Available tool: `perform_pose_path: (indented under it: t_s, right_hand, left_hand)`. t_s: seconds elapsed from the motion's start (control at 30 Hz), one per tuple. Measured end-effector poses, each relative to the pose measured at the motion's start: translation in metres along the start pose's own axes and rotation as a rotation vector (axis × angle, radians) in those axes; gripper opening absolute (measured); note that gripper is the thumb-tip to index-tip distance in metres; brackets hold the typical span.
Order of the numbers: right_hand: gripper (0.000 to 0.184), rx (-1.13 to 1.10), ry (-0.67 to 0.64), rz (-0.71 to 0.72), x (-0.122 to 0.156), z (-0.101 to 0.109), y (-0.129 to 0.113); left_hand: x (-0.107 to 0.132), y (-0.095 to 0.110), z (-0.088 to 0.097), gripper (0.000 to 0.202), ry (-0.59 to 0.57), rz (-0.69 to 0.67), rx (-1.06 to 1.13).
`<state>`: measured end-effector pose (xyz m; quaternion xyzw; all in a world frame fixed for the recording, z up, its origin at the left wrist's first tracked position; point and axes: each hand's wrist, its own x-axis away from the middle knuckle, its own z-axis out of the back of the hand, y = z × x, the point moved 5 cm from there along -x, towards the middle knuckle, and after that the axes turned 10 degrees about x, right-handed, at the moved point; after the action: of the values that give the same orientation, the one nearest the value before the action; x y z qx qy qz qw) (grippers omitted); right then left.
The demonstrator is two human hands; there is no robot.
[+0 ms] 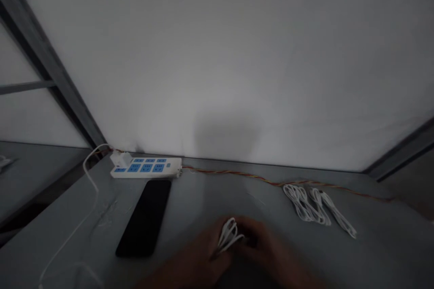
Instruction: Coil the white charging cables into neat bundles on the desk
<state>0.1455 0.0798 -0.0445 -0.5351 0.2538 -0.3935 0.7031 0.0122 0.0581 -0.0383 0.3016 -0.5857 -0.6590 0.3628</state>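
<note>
Low in the middle of the view, my left hand (212, 250) is closed around a looped white cable (228, 233), whose loops stick up between the two hands. My right hand (259, 241) is against the same bundle, its fingers curled in at the cable's right side; dim light hides its fingertips. To the left of my hands, a black smartphone (144, 219) lies flat on the grey table (210, 198). Over to the right lie coiled white cables (305, 205), with another folded white cable (337, 216) beside them.
A white power strip (172, 169) with blue sockets sits by the back wall, a white charger (121, 160) plugged into its left end. From there a white cord (88, 176) runs down the table's left side. Twisted red-yellow wires (233, 173) stretch rightward along the wall.
</note>
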Motion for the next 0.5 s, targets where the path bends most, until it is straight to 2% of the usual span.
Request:
perform_pose_path:
  t_s: [0.17, 0.33, 0.5]
  right_hand:
    - [0.024, -0.095, 0.041, 0.024, -0.004, -0.003, 0.010]
    - [0.035, -0.052, 0.120, 0.003, 0.001, 0.003, 0.020]
    - [0.041, -0.026, 0.092, -0.007, 0.007, 0.003, 0.016]
  left_hand:
    - [-0.003, 0.008, -0.004, 0.055, -0.001, -0.051, 0.082]
    - [-0.006, -0.007, -0.003, 0.032, 0.015, 0.062, 0.010]
    - [-0.005, -0.006, -0.003, 0.041, -0.005, 0.125, 0.012]
